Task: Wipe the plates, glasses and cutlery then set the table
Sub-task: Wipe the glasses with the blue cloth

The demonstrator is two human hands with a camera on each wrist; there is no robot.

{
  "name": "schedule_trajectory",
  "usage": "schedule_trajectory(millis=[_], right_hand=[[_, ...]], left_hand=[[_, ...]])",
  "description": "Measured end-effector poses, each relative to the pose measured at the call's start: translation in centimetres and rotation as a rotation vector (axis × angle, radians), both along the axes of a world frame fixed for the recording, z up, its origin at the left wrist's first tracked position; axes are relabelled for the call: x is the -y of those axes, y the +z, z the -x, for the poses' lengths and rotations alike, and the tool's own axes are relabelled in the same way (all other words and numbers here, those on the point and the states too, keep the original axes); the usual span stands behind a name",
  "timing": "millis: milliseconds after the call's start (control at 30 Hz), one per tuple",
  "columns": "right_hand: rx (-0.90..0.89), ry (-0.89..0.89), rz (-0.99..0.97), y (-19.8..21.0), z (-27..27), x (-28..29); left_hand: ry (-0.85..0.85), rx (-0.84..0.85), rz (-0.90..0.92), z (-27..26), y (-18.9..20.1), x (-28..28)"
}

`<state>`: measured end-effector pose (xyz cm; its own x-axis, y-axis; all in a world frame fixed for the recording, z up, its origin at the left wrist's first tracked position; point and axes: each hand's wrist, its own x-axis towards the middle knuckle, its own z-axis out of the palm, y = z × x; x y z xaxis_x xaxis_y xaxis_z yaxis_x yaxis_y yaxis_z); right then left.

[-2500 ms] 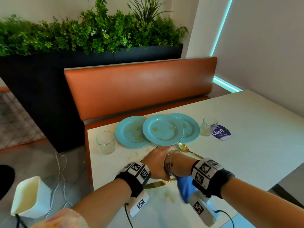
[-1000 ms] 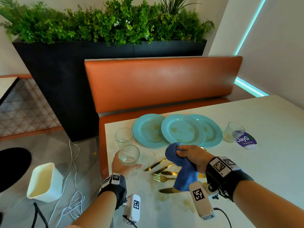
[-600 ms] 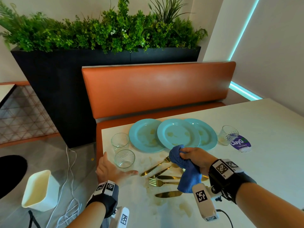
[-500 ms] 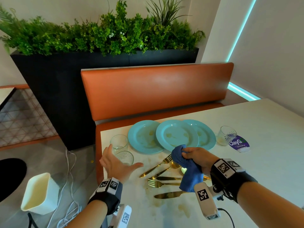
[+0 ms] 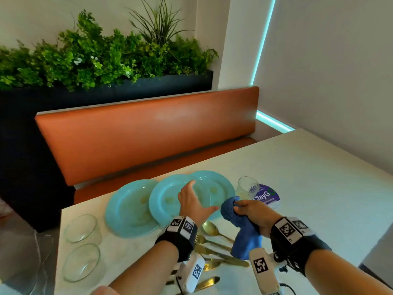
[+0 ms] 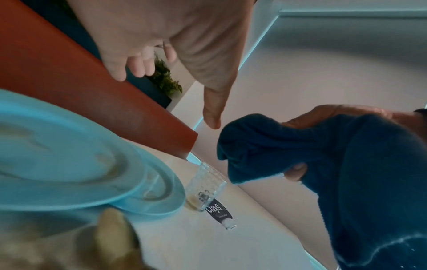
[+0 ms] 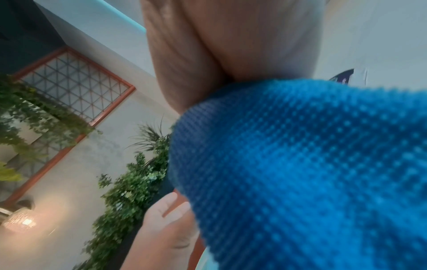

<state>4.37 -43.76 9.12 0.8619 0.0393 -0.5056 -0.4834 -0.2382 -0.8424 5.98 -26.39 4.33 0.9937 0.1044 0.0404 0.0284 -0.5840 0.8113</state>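
Three light blue plates overlap in a row on the table; the middle plate (image 5: 165, 199) lies on top. My left hand (image 5: 192, 201) hovers open over the middle and right plates (image 6: 69, 164), fingers spread, holding nothing. My right hand (image 5: 251, 211) grips a bunched blue cloth (image 5: 242, 228) just right of the plates, above the gold cutlery (image 5: 214, 250). Two empty glasses (image 5: 81, 228) stand at the table's left edge. A third glass (image 5: 246, 187) with some residue stands right of the plates.
A purple ClayGo packet (image 5: 266, 196) lies beside the right glass. An orange bench (image 5: 148, 133) runs behind the table (image 5: 308, 188), with a dark planter of greenery (image 5: 95, 60) beyond. Stains mark the plates.
My left hand has left the glasses at the left edge and swung right over the plates. The right hand keeps its hold on the cloth. The head view has shifted left.
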Motion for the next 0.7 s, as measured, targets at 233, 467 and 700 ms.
schedule_trajectory(millis=[233, 467, 700], right_hand=[[-0.025, -0.11, 0.044, -0.1, -6.2, 10.5], [-0.036, -0.133, 0.059, -0.6, -9.9, 14.9], [-0.037, -0.073, 0.108, -0.9, -10.4, 15.6]], left_hand=[[-0.086, -0.244, 0.1, -8.0, -3.6, 10.5], [-0.031, -0.388, 0.244, -11.0, -7.3, 15.7], [-0.013, -0.336, 0.184, -12.5, -8.5, 17.4]])
